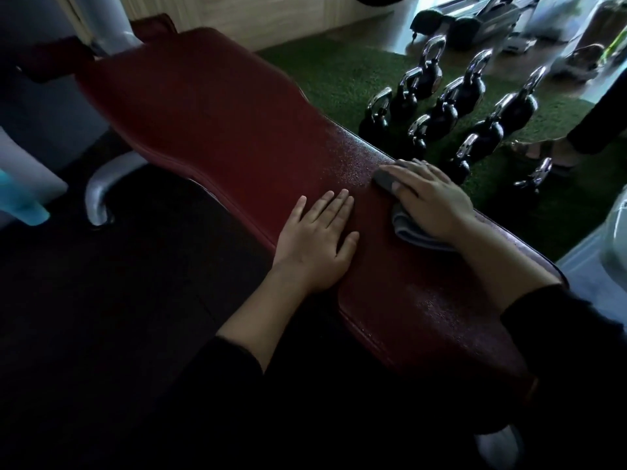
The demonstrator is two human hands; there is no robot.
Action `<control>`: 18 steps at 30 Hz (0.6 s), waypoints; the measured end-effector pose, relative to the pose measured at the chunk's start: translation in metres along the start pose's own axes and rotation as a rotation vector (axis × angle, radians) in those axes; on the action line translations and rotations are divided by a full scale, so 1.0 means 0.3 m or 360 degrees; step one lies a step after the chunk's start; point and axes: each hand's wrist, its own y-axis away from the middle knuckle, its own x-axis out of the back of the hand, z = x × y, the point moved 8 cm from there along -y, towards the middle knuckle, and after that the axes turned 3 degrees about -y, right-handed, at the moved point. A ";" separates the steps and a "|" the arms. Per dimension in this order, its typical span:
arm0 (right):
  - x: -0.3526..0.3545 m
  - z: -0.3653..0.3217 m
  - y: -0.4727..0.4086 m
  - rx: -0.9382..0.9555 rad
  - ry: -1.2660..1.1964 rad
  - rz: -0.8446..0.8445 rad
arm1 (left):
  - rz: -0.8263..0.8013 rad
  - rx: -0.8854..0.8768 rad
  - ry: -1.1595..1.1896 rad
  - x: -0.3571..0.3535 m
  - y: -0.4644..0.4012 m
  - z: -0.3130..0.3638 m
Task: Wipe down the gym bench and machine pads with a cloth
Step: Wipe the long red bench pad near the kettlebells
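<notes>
A long dark red padded bench (217,123) runs from the upper left to the lower right. My left hand (319,239) lies flat on its near edge, fingers straight and spread. My right hand (431,198) presses a folded grey cloth (410,228) onto the pad near its far edge, fingers laid over the cloth. Part of the cloth sticks out at the fingertips and under the wrist. The pad around the cloth glistens with fine droplets.
Several black kettlebells (451,106) with chrome handles stand on green turf (332,72) beyond the bench. The bench's silver frame leg (98,195) curves down at left. A turquoise object (20,201) sits at the far left edge. Someone's sandalled foot (543,150) stands at right.
</notes>
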 end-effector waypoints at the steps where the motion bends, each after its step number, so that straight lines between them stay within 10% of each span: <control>1: 0.010 0.050 0.004 -0.0090 -0.0031 -0.0034 | -0.0003 0.0008 0.0002 -0.001 -0.001 0.000; 10: -0.001 -0.042 0.339 -0.0160 0.0241 0.0013 | -0.0016 0.0033 0.0004 -0.001 -0.018 0.002; 18: -0.022 -0.065 0.014 -0.0085 0.0054 0.0015 | -0.0018 0.0028 0.0018 -0.001 -0.020 0.002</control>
